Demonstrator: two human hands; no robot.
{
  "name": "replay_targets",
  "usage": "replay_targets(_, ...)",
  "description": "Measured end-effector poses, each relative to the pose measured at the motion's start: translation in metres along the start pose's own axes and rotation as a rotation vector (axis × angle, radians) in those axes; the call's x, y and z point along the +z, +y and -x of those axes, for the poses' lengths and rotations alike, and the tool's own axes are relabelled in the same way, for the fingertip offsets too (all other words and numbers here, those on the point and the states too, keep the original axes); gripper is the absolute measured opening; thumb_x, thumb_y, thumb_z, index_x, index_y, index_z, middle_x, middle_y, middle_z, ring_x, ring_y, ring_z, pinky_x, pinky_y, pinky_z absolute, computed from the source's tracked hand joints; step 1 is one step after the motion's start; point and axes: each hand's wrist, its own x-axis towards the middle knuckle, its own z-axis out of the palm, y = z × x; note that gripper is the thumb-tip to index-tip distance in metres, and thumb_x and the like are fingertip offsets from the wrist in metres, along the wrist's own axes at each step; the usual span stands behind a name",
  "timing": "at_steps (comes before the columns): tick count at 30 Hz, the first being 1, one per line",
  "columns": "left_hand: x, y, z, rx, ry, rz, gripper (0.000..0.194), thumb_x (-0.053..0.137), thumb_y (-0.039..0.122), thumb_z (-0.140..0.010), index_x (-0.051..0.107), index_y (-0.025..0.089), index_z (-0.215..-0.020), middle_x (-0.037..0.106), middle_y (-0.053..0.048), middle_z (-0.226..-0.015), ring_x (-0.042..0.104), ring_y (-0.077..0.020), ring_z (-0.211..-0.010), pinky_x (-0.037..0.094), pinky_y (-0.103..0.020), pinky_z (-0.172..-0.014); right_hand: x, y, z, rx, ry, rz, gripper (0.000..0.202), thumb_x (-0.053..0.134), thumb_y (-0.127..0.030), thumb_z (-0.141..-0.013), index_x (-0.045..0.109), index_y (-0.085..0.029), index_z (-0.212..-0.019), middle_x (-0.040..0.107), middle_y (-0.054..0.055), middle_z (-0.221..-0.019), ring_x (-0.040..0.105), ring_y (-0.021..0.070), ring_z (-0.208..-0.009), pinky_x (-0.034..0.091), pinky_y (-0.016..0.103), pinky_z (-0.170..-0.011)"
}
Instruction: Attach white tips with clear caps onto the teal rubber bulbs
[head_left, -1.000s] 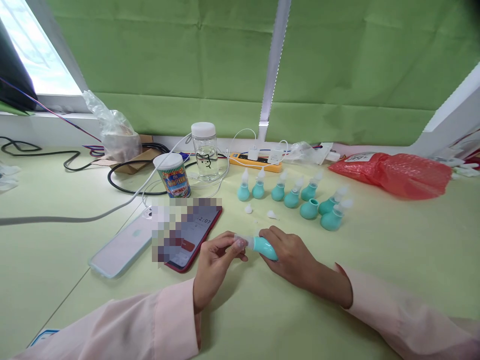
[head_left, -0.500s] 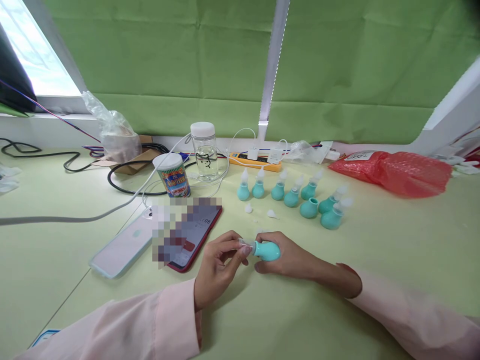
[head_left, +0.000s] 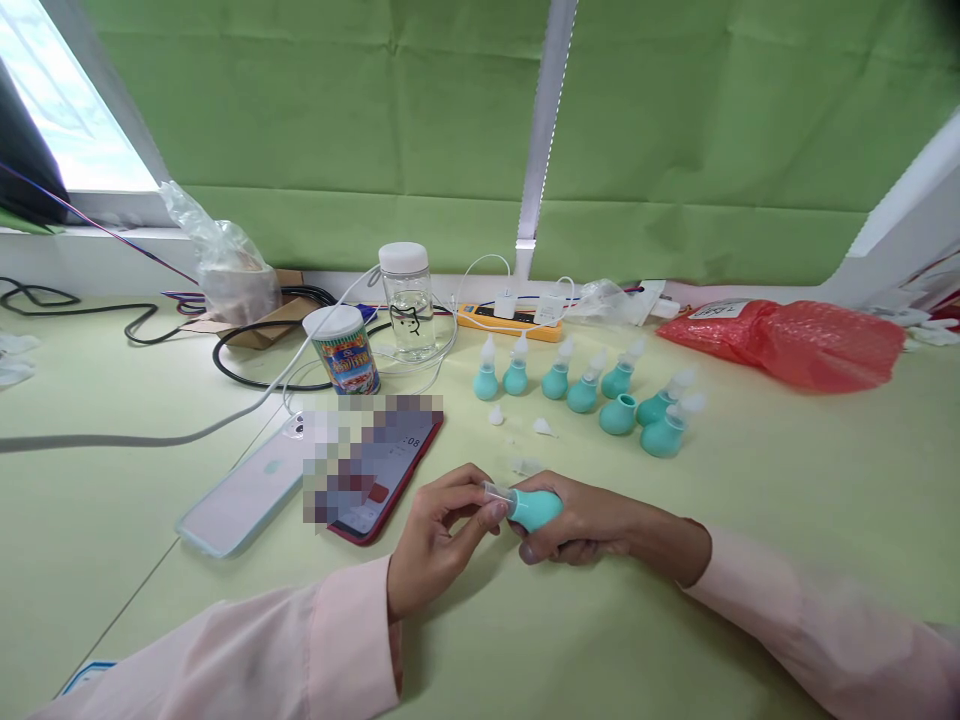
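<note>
A pale green table (head_left: pixel 787 480) stood before a wall hung with green cloth (head_left: pixel 337 110), a bright window cut off at the upper left. At about six o'clock on the table, the right hand (head_left: pixel 581 520) was wrapped around a teal rubber bulb (head_left: pixel 534 508), its fingers curled under so that most of the bulb was hidden. The left hand (head_left: pixel 435 530) pinched the clear tip (head_left: pixel 495 491) at the bulb's left end between thumb and fingers; the tip was small and see-through, hard to make out against the skin. Both pink sleeves ran out of the bottom edge.

At twelve to one o'clock of the hands stood a cluster of more teal bulbs (head_left: pixel 585 385), most with whitish tips, one (head_left: pixel 618 414) without. A few loose white tips (head_left: pixel 544 428) lay between the cluster and the hands. At nine to ten o'clock lay two phones (head_left: pixel 247 495), the screen of the red-cased one partly blurred out. Beyond them stood a printed can (head_left: pixel 345 350) and a clear jar (head_left: pixel 407 300) with a white lid. White cables trailed to a yellow power strip (head_left: pixel 510 322) at the back. A red plastic bag (head_left: pixel 795 342) lay at two o'clock, its contents hidden.
</note>
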Motion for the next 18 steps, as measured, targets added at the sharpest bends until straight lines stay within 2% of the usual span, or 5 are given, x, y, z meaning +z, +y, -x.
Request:
replay_targets(5,0.002,-0.005,0.005,-0.009,0.092,0.147,0.008,0.057,0.022,-0.077,0.056,0.016,-0.082,0.053,-0.004,-0.077,0.054,-0.0141,-0.069,0.046,-0.025,-0.06,0.006,0.002,-0.001,-0.137,0.003,-0.127,0.021,0.065,-0.015,-0.064,0.046,-0.017,-0.073,0.04,-0.009,-0.049,0.025,-0.0009,-0.034,0.017,0.011,-0.029)
replay_targets(8,0.004,-0.006,0.008,-0.028,0.19,0.234,0.045,0.066,0.021,-0.069,0.041,0.024,-0.106,0.054,-0.003,-0.091,0.054,-0.0174,-0.082,0.046,-0.03,-0.071,0.014,0.008,-0.004,-0.329,0.033,-0.217,0.026,0.064,-0.019,-0.066,0.045,-0.018,-0.084,0.043,-0.007,-0.059,0.035,0.0012,-0.04,0.029,0.013,-0.035)
replay_targets(13,0.003,-0.002,0.006,-0.201,0.053,0.214,0.026,0.053,0.029,-0.079,0.054,0.014,-0.1,0.055,-0.011,-0.1,0.053,-0.0214,-0.087,0.043,-0.033,-0.079,0.025,0.01,0.002,-0.409,0.05,0.093,0.055,0.059,-0.032,-0.072,0.031,-0.022,-0.119,0.048,0.0,-0.078,0.051,0.0113,-0.064,0.046,0.025,-0.053)
replay_targets(15,0.002,-0.002,0.003,-0.211,0.1,0.213,0.026,0.049,0.029,-0.081,0.054,0.014,-0.101,0.056,-0.01,-0.101,0.052,-0.0211,-0.088,0.041,-0.032,-0.079,0.019,0.004,0.008,-0.531,0.258,0.482,0.051,0.056,-0.034,-0.075,0.035,-0.021,-0.12,0.051,0.004,-0.089,0.052,0.015,-0.076,0.046,0.03,-0.065)
replay_targets(18,0.0,-0.003,0.001,-0.205,0.178,0.195,0.019,0.044,0.026,-0.082,0.054,0.014,-0.092,0.058,-0.007,-0.095,0.05,-0.0186,-0.087,0.04,-0.027,-0.075,-0.006,-0.002,0.01,-0.68,0.824,1.057,0.039,0.054,-0.037,-0.074,0.05,-0.015,-0.106,0.055,0.01,-0.092,0.051,0.022,-0.083,0.042,0.036,-0.074)
